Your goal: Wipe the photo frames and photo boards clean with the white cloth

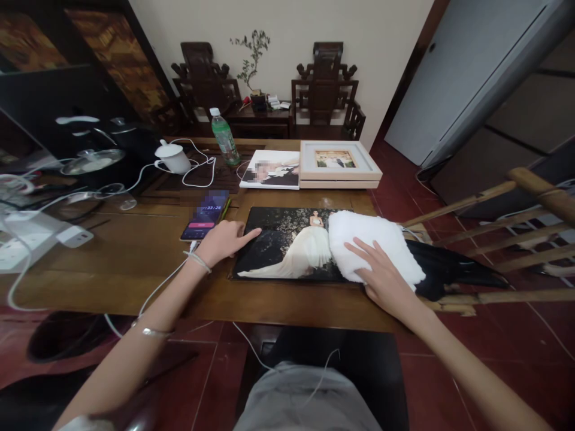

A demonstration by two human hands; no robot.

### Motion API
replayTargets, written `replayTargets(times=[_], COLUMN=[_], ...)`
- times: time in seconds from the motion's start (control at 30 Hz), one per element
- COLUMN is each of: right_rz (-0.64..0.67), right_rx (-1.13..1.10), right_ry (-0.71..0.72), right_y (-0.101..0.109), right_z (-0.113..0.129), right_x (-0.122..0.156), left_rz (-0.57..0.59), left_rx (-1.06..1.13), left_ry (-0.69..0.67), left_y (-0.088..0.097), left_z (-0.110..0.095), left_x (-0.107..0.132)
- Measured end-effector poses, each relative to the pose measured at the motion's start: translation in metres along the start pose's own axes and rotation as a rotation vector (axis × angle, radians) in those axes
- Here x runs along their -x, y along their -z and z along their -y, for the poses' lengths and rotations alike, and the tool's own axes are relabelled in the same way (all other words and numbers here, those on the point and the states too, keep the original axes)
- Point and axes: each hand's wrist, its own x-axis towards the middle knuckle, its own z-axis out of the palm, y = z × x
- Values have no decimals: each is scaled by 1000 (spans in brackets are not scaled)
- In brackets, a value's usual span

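A large glossy wedding photo (278, 239), showing a figure in a long white dress against a dark background, lies flat on the wooden table. My left hand (224, 242) is at its left edge, with one digit stretched over the surface and the other fingers curled down, partly hidden. On the photo's right part rests a fluffy white cloth (372, 233), covering that end. My right hand (381, 275) presses on the cloth from the near side, fingers somewhat spread over it and the thumb at its lower edge.
Left of the photo lies a lit phone (206, 215) with a cable. Behind stand a white-framed picture (341, 179), another photo panel (269, 179), a green bottle (224, 137) and a lidded white cup (173, 157). A bamboo chair (476, 197) adjoins the table's right end.
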Motion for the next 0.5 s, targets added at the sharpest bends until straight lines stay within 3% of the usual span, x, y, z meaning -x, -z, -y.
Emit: replayTargets(times=[0.1,0.17,0.27,0.4,0.5], right_rz=[-8,-7,0,21,57], right_rx=[20,23,8,-15,-24], right_ry=[19,48,100,99,58], right_y=[1,3,6,5,0], right_z=[2,6,18,22,6], right_x=[0,0,0,-2,-13], left_rz=[-169,-201,-256,-247,-215], left_rx=[-142,-205,-171,-199,-223], left_ry=[-13,-27,-166,-288,-292], left_y=[-6,-16,-36,-51,-52], left_z=[-5,-6,-5,-6,-8], left_x=[19,39,67,80,74])
